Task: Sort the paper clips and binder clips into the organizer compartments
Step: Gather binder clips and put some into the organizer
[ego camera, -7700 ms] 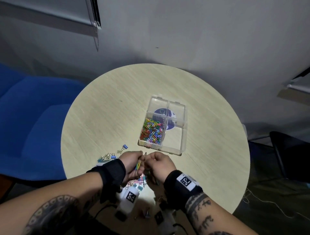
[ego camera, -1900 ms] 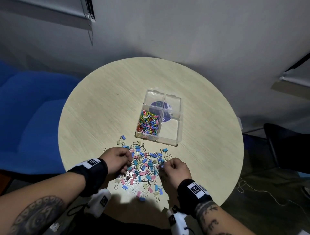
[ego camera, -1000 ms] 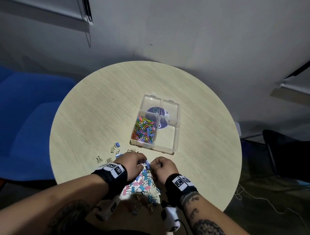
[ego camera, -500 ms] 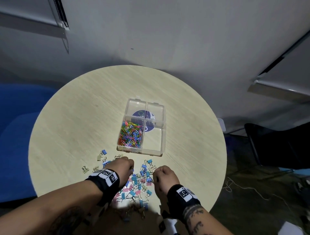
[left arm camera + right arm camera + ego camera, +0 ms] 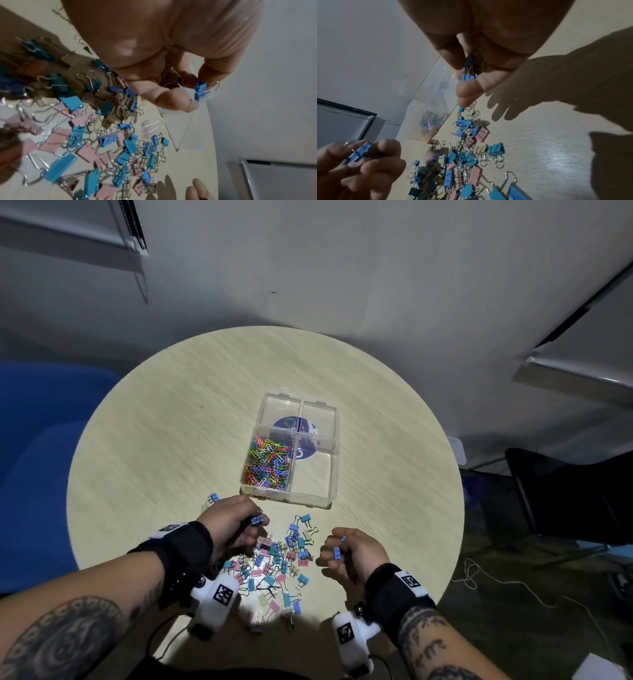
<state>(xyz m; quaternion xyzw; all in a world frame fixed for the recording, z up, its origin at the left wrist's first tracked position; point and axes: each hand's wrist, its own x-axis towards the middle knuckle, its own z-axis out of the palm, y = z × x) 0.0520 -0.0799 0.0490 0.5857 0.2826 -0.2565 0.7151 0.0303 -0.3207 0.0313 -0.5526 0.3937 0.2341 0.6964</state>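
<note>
While the round table (image 5: 164,440) is taking up most of the head view, a blue chair (image 5: 37,460) is sitting off to its left and a dark chair (image 5: 565,494) off to its right. The clear organizer (image 5: 330,470) is lying near the middle of the table, divided into four compartments; the near left one is holding a heap of coloured paper clips (image 5: 269,462), and the other three are showing only a dark round label through the floor. Just nearer than the organizer, a pile of binder clips (image 5: 274,563) in blue, teal, pink and pale tones is spreading between the two wrists, with a couple of strays (image 5: 212,498) lying apart beside the left hand. The left hand (image 5: 229,523) is hovering over the pile's left edge, its thumb and fingers curling in and pinching a blue clip (image 5: 256,520); the left wrist view is showing this clip (image 5: 199,90) gripped at the fingertips (image 5: 173,100). The right hand (image 5: 352,553) is hanging at the pile's right edge, fingers curling round more blue clips (image 5: 337,553), one of them (image 5: 467,77) showing between thumb and fingers in the right wrist view.
</note>
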